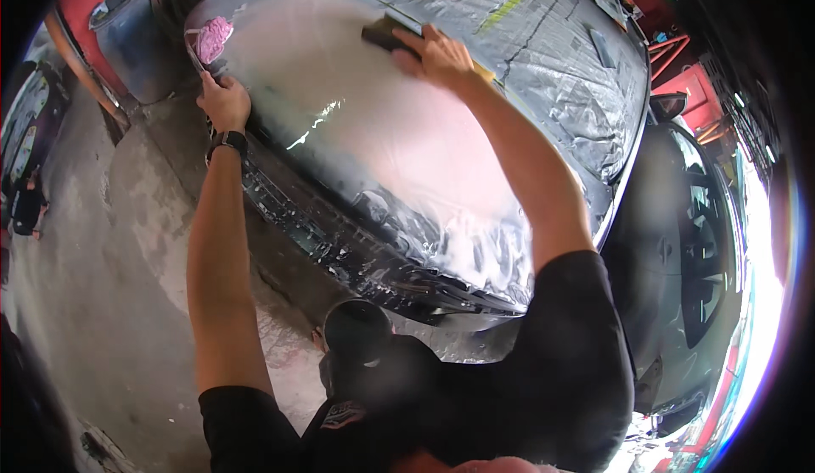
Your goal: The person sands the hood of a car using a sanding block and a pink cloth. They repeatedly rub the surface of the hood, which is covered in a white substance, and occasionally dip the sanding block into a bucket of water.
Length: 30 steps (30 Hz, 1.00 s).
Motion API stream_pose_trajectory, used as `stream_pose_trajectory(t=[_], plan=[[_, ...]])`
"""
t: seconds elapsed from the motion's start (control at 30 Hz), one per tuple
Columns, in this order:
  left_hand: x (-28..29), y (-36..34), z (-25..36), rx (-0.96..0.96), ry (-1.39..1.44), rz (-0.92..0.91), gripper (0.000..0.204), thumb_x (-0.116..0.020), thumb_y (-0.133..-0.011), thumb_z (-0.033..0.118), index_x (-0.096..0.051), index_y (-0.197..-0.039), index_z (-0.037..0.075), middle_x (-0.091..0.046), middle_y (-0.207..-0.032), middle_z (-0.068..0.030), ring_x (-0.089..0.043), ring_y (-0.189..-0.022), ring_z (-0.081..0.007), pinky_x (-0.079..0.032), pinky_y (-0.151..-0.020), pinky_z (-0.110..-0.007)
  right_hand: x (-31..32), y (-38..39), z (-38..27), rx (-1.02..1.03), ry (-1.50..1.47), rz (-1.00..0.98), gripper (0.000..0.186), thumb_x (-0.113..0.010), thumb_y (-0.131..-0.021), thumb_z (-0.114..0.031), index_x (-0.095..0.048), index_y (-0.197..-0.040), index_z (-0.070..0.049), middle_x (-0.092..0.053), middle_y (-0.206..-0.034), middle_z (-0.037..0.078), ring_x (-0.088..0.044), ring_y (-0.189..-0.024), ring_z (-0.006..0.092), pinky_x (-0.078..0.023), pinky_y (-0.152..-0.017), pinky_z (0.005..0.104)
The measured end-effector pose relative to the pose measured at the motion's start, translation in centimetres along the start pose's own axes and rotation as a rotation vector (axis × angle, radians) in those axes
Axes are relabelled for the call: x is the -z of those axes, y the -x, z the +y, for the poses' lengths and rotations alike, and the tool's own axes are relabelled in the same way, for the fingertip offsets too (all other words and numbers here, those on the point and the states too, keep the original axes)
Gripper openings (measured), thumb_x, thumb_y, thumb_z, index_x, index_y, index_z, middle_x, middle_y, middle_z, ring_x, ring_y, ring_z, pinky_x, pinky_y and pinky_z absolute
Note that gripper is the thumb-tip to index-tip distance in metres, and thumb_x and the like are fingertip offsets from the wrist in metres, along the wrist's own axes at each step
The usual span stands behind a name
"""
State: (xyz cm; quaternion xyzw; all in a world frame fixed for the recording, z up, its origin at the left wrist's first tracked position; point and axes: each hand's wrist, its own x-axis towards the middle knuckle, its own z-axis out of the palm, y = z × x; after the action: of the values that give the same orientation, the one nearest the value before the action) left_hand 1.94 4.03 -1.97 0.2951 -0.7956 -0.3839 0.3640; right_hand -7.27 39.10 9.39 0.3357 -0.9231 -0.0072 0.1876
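A car hood [340, 74] stretches in front of me, wet and shiny, with pinkish and grey patches and white foam toward its near right end. My right hand [437, 55] presses a dark sanding block [386, 33] on the hood's far side, fingers laid over its top. At the left corner, my left hand [225, 102] is curled at the hood's edge, its fingertips partly hidden. Just beyond it lies a crumpled pink cloth [215, 38].
Clear plastic sheeting [586, 91] covers the car beyond the hood. Foam-spattered black front parts [340, 252] line its near edge. Another car [679, 244] stands close on the right. A dark bin-like container [144, 57] is at the upper left, above concrete floor [127, 261].
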Motion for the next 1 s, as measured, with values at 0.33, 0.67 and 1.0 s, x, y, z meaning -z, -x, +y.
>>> stream_pose_trajectory(t=[0.33,0.67,1.0], plan=[[1.5,1.0,-1.1,0.016,-0.016,0.028,0.063,-0.045,-0.095,0.02,-0.032,-0.149,-0.01,-0.05,-0.128,-0.041,-0.048,-0.116,-0.0467,-0.042,-0.102,-0.047,2.7,10.2,-4.3,0.373,-0.085,-0.075,0.06,-0.069,-0.087,-0.048,-0.058,-0.141,-0.025,-0.057,-0.106,0.013,-0.062,-0.096,0.0303,-0.055,-0.081,0.0472],[0.4,-0.5,-3.1,0.033,0.029,0.073,0.063,-0.048,-0.097,0.022,-0.032,-0.153,-0.001,-0.042,-0.13,-0.0391,-0.053,-0.11,-0.049,-0.044,-0.101,-0.049,-1.9,-2.2,-8.2,0.335,-0.139,0.0,0.053,-0.056,-0.097,-0.053,-0.054,-0.144,-0.029,-0.056,-0.115,0.019,-0.061,-0.101,0.0377,-0.051,-0.081,0.0488],[0.2,0.8,-2.9,-0.041,0.008,0.132,0.059,-0.049,-0.096,0.017,-0.034,-0.149,-0.005,-0.041,-0.128,-0.041,-0.054,-0.104,-0.0499,-0.045,-0.098,-0.049,-2.5,-7.2,-12.6,0.389,-0.112,-0.083,0.055,-0.061,-0.093,-0.051,-0.054,-0.143,-0.029,-0.057,-0.122,0.019,-0.063,-0.108,0.0349,-0.055,-0.086,0.0487]])
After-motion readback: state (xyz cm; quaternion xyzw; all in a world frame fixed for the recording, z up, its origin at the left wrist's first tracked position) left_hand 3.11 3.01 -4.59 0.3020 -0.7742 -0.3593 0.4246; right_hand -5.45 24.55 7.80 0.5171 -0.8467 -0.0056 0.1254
